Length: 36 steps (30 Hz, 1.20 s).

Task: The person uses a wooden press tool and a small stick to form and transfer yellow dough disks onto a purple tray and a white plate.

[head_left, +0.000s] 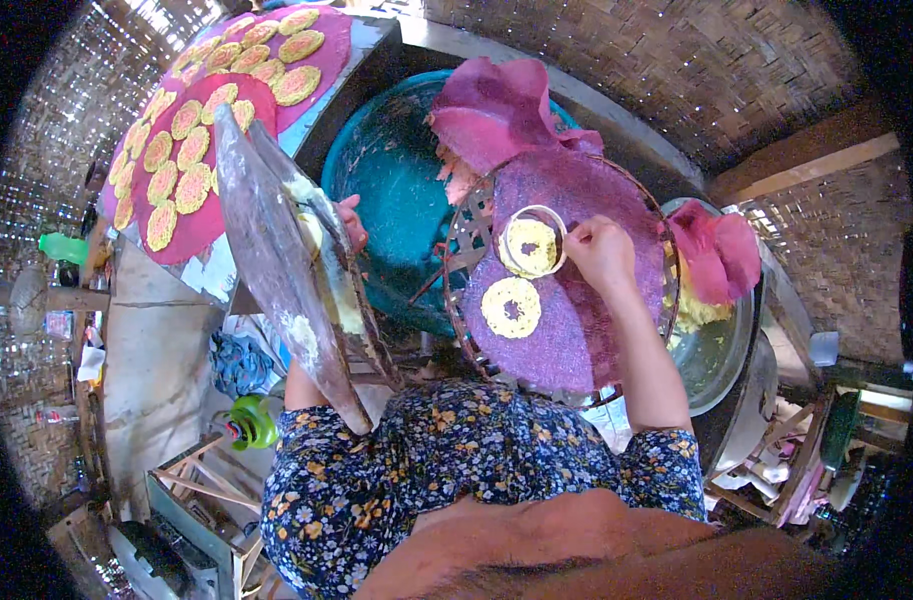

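My right hand [600,251] pinches the edge of a pale ring mold [562,229]. The ring rests around a piece of yellow, stringy dough [545,240] with a hole in its middle. Just below it, a second yellow dough ring [489,309] lies bare on the purple cloth [561,330]. That cloth covers a round woven basket [675,300] in front of me. My left hand [353,223] grips a long two-armed wooden press [269,225] from its far side; most of the hand is hidden. Yellow dough [344,300] shows between the press's arms.
A teal basin [381,165] stands behind the basket, with pink cloth [494,105] over pinkish dough. On the right, a metal basin [715,367] holds yellow dough under another pink cloth [715,240]. Many pink-and-yellow dough rounds [193,146] lie on cloths at the left.
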Each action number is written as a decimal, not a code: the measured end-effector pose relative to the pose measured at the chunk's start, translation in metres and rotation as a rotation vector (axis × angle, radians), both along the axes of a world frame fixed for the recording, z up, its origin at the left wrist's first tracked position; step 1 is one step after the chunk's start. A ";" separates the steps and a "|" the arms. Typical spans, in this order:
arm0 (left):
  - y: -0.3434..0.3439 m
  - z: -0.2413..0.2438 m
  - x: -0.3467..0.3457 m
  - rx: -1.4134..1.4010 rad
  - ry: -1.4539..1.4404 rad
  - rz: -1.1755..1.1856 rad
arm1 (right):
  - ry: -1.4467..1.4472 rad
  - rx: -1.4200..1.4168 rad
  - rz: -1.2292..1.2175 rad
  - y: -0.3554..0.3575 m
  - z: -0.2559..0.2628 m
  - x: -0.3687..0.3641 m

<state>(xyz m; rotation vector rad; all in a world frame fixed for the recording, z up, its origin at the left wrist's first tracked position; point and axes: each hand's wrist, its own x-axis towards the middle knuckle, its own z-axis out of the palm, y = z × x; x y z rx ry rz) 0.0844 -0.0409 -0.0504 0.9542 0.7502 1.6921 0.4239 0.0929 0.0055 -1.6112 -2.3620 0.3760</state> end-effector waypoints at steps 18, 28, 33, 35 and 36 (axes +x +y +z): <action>0.000 0.001 0.000 0.000 0.014 -0.053 | -0.122 -0.188 -0.020 0.006 -0.007 -0.005; 0.005 0.004 0.005 0.112 0.042 -0.102 | -0.051 -0.022 -0.069 0.060 -0.002 -0.002; 0.006 0.015 0.015 -0.039 -0.138 -0.081 | -0.131 -0.154 -0.105 0.077 -0.012 -0.005; -0.004 0.038 0.045 -0.202 -0.315 0.168 | -0.148 -0.188 -0.098 0.075 -0.013 -0.007; -0.005 0.047 0.048 -0.232 -0.268 0.206 | -0.151 -0.183 -0.101 0.073 -0.014 -0.006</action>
